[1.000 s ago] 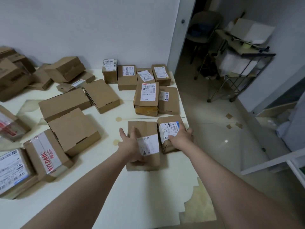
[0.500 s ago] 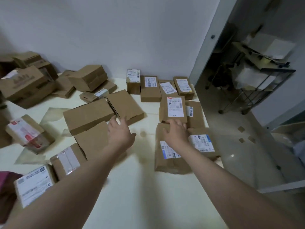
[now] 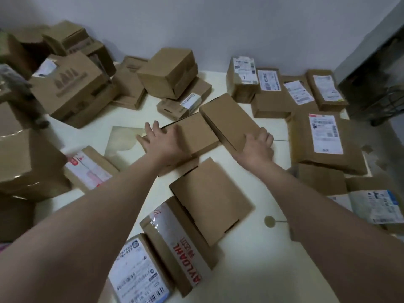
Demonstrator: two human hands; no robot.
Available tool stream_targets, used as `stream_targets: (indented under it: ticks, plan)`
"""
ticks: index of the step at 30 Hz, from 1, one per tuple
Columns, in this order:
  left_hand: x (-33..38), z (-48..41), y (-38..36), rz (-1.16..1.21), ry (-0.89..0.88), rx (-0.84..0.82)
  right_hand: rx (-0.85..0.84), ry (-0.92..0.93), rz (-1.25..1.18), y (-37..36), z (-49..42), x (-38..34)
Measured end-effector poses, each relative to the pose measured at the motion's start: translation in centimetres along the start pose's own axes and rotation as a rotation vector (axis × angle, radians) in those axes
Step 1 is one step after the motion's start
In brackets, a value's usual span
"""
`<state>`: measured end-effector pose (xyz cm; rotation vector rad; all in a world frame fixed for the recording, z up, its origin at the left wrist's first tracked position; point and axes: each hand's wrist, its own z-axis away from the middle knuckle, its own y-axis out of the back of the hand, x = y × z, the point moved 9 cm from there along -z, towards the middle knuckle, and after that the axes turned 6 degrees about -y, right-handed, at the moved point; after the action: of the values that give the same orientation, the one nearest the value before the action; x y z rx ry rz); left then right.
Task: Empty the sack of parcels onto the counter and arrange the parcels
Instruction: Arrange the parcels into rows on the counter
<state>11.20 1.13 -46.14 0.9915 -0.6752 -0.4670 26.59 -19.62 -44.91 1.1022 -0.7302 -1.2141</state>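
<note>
The left hand (image 3: 162,142) lies flat, fingers spread, on a plain brown flat cardboard box (image 3: 194,136) mid-counter. The right hand (image 3: 256,147) curls its fingers over the near end of a 2nd plain brown box (image 3: 229,119) just beside it. Emptying looks finished. Labelled brown parcels (image 3: 325,132) sit in rows far right, and the jumbled brown boxes (image 3: 72,88) far left await arranging.

Mid-counter (image 3: 251,270), two flat boxes side by side, touching: left box (image 3: 194,136) under the left hand (image 3: 161,143), right box (image 3: 229,119) with the right hand (image 3: 258,147) at its near end. Nearer, a third flat box (image 3: 209,200); nearer and leftward, a taped box (image 3: 181,243), then a labelled parcel (image 3: 135,270). Behind right, a row of parcels (image 3: 266,84) along the wall (image 3: 196,22); behind left, a heap of boxes (image 3: 70,88).
</note>
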Motion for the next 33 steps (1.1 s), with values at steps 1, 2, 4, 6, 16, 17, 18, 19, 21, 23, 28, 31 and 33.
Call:
stream_targets:
  ticks: [1, 2, 4, 6, 16, 17, 18, 19, 21, 23, 28, 31, 33]
  plan:
    - [-0.5, -0.3, -0.5, -0.001, -0.001, -0.051, 0.006, 0.011, 0.036, 0.3, -1.0, -0.4]
    - [-0.9, -0.4, -1.0, -0.007, -0.007, -0.087, -0.008, 0.014, 0.054, 0.3, -1.9, -0.6]
    - [-1.4, 0.0, -1.7, -0.015, -0.036, -0.068, -0.062, -0.003, 0.063, -0.4, -3.5, -0.8]
    - [-1.5, 0.8, -2.1, 0.007, -0.061, -0.015, -0.085, -0.007, 0.055, -1.2, -4.5, -1.1]
    - [-1.2, 1.1, -2.1, 0.264, -0.059, -0.335, -0.204, -0.006, -0.194, -0.8, -2.4, 2.2]
    - [-0.9, 1.5, -2.4, 0.434, -0.043, -0.447, -0.288, -0.035, -0.286, -0.6, -2.2, 3.2]
    - [-0.4, 2.1, -2.8, 0.623, -0.028, -0.555, -0.408, -0.069, -0.444, -0.6, -1.9, 4.1]
    - [0.4, 2.9, -3.1, 0.783, -0.03, -0.641, -0.546, -0.102, -0.64, -0.8, -1.4, 4.6]
    - [1.5, 4.1, -4.1, 0.972, -0.012, -0.708, -0.754, -0.173, -0.903, -1.5, -0.2, 5.6]
    - [2.5, 4.8, -4.7, 1.034, 0.034, -0.666, -0.776, -0.215, -0.933, -1.5, 0.8, 6.3]
    - [3.6, 3.1, -0.8, 0.722, 0.056, -0.207, -0.424, -0.202, -0.822, 1.8, 0.3, 5.4]
    - [5.2, 2.7, 0.9, 0.64, -0.058, -0.05, -0.26, -0.12, -0.633, 3.3, 0.9, 3.7]
    - [6.1, 2.9, 0.0, 0.436, -0.132, -0.099, -0.266, -0.092, -0.504, 2.2, 1.6, 2.9]
